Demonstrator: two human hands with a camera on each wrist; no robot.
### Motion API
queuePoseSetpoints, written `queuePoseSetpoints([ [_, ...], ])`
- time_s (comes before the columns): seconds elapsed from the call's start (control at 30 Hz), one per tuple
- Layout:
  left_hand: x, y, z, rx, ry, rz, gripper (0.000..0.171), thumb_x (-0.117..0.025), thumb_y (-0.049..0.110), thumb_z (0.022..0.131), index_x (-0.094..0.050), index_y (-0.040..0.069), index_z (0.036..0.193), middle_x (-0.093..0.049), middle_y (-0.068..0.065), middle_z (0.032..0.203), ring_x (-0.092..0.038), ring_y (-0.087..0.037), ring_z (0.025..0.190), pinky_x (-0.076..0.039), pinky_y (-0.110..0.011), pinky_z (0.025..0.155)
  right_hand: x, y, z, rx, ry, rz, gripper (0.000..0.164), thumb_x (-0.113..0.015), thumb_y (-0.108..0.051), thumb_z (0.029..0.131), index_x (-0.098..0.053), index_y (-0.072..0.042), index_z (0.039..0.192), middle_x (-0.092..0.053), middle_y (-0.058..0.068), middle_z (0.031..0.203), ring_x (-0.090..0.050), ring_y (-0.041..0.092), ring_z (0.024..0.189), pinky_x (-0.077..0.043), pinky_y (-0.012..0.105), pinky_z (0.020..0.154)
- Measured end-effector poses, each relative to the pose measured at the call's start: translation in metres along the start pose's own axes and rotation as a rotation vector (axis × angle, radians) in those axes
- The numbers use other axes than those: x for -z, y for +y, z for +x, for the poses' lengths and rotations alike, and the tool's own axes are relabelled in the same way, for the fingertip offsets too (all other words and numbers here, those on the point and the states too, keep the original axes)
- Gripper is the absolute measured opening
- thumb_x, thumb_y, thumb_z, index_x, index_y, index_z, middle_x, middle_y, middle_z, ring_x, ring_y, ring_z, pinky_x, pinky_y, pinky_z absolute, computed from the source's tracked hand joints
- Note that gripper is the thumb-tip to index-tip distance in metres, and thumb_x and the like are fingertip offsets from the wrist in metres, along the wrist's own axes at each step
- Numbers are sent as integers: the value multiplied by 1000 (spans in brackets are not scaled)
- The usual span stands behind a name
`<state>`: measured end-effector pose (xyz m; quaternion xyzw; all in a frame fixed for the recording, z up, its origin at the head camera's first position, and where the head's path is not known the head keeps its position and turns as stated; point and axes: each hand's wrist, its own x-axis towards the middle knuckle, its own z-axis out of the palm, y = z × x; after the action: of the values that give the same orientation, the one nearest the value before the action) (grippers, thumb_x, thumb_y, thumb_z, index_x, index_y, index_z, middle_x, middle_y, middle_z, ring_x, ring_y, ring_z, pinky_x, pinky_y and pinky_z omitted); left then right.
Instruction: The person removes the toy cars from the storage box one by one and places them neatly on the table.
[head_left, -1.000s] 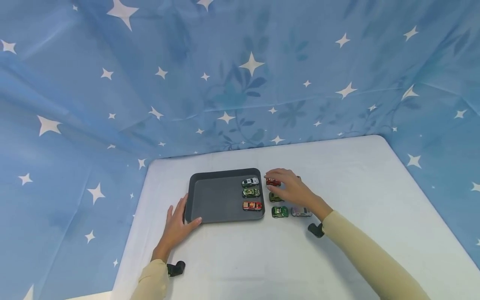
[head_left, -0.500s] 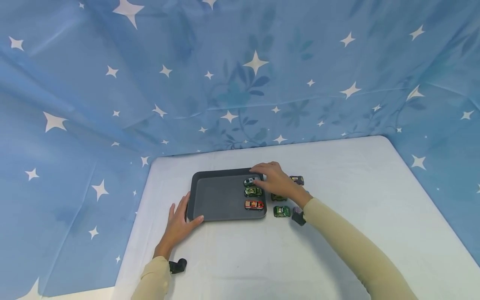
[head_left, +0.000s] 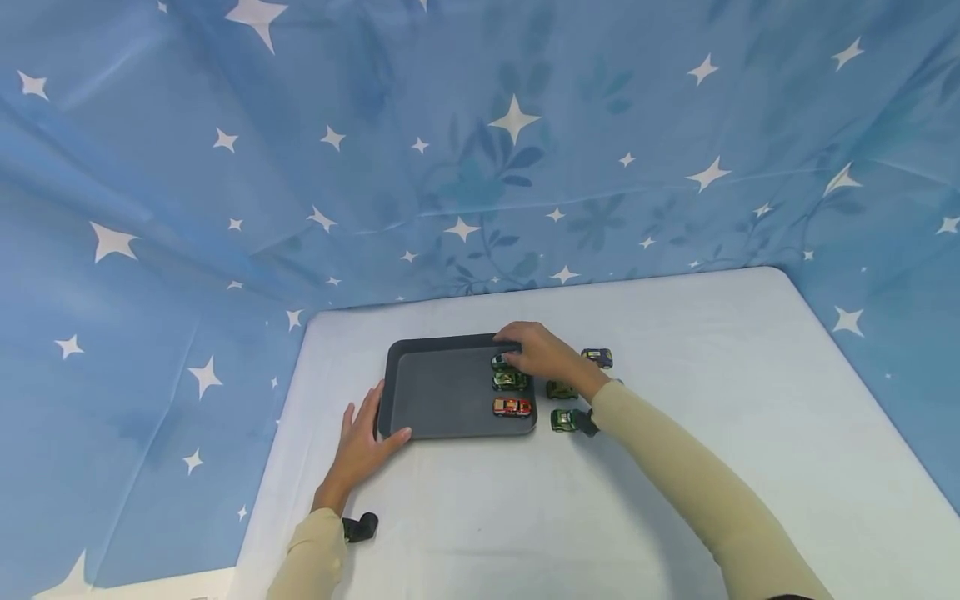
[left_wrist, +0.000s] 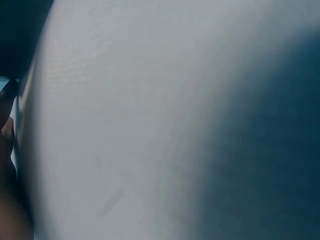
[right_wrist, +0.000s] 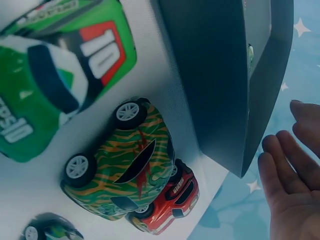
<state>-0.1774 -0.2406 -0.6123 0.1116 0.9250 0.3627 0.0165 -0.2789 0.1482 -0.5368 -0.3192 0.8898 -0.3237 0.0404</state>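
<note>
A grey rectangular tray [head_left: 435, 396] lies on the table. My left hand [head_left: 360, 450] rests spread at its left end, thumb along the front corner. Inside, near the right end, are a white toy car [head_left: 498, 362], a camouflage toy car [head_left: 510, 381] and a red-and-tan toy car [head_left: 512, 407]. My right hand [head_left: 543, 352] reaches over the tray's right wall, thumb and fingertips at the partly covered white car; I cannot tell if they pinch it. The right wrist view shows bent fingers [right_wrist: 280, 160] beyond the rim, and a red toy car [right_wrist: 175, 200] beside the tray.
Right of the tray stand a green toy car [head_left: 563, 420], a striped green toy car [head_left: 561, 390] and a dark toy car [head_left: 597, 357]. White cloth [head_left: 450, 517] covers the table. A starry blue curtain [head_left: 420, 192] hangs behind. The left wrist view shows mostly blurred cloth [left_wrist: 115, 120].
My right hand has moved left from over the red car to the white car in the tray, uncovering the dark car. My left hand has stayed at the tray's left end.
</note>
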Motion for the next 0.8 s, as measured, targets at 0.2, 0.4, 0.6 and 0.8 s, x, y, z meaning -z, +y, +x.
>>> queuePoseSetpoints([
  [0.2,2,1,3,23,-27,11,105,-77,51,92,-21,14,173,-27,-20,174,-19,-42,161,5,-62,128,-4,2,7,-41,-88,-75,38,-73,-7,102,-68,7,137,-70,21,133,-66,37,127,-52,51,110],
  [0.4,2,3,2,7,-13,-7,105,-78,51,91,-23,13,172,-28,-24,172,-18,-48,159,4,-67,126,-8,4,8,-89,-152,-155,38,-73,-11,103,-68,4,138,-71,18,135,-66,35,128,-51,49,111],
  [0.6,2,3,-1,-2,0,2,105,-79,51,91,-24,12,172,-29,-25,172,-19,-50,158,2,-68,126,-15,3,6,-56,-149,-169,37,-73,-7,102,-69,6,136,-72,20,131,-68,34,123,-54,48,108],
  [0.8,4,5,-2,41,-28,0,105,-78,50,92,-22,14,172,-25,-22,174,-10,-48,161,2,-69,126,-20,3,8,-9,-141,-229,32,-72,-2,101,-71,7,131,-74,20,125,-71,34,118,-56,47,104],
])
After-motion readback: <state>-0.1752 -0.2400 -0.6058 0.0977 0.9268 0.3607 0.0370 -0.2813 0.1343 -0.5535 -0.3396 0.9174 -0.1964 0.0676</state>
